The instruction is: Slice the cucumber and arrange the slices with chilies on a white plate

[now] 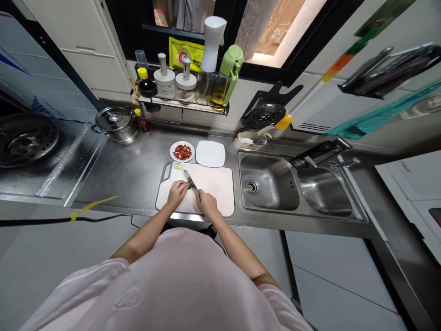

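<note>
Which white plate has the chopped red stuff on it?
The round white plate, holding the chopped red pieces; the square white plate beside it, on the right, has none.

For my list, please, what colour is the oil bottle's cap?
Cap: light green, seen best in the head view.

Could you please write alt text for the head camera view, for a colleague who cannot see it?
A person's right hand holds a kitchen knife on a white cutting board, the left hand steadying a small green piece by the blade. Cucumber slices lie on the board, and behind it is a plate of chopped red food.
</note>
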{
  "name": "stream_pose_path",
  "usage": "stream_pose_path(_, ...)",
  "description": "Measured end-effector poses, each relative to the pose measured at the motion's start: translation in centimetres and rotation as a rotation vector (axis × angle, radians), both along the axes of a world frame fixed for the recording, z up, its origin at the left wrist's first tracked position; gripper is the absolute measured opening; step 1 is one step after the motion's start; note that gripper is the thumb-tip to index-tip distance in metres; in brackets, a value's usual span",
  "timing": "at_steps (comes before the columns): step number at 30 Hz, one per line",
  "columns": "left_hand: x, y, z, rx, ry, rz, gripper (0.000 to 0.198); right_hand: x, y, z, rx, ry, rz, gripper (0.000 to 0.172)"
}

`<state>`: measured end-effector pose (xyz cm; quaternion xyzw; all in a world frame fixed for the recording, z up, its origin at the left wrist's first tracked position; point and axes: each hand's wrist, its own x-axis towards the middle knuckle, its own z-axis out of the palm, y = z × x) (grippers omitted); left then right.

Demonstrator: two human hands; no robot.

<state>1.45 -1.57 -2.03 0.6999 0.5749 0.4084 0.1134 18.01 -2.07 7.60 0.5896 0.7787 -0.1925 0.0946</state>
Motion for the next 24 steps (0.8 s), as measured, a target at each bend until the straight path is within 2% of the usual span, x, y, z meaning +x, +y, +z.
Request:
stream_pose_path(10, 0.0, 0.0, -0.1, 0.008, 0.002, -0.003, 0.020, 0.3, -0.5, 0.1, -0.039, -0.005, 0.009, 0.026)
stream_pose_path(20, 0.0, 0.1, -0.1, 0.005, 0.015, -0.004, 0.021, 2.5, -2.3, 0.2, -0.102, -0.027, 0.034, 0.024)
stream_pose_path(24, 0.0, 0.1, -0.1, -0.001, 0.013, -0.010, 0.021, 2.6, -2.4, 0.6, -0.113, -0.025, 0.029, 0.024)
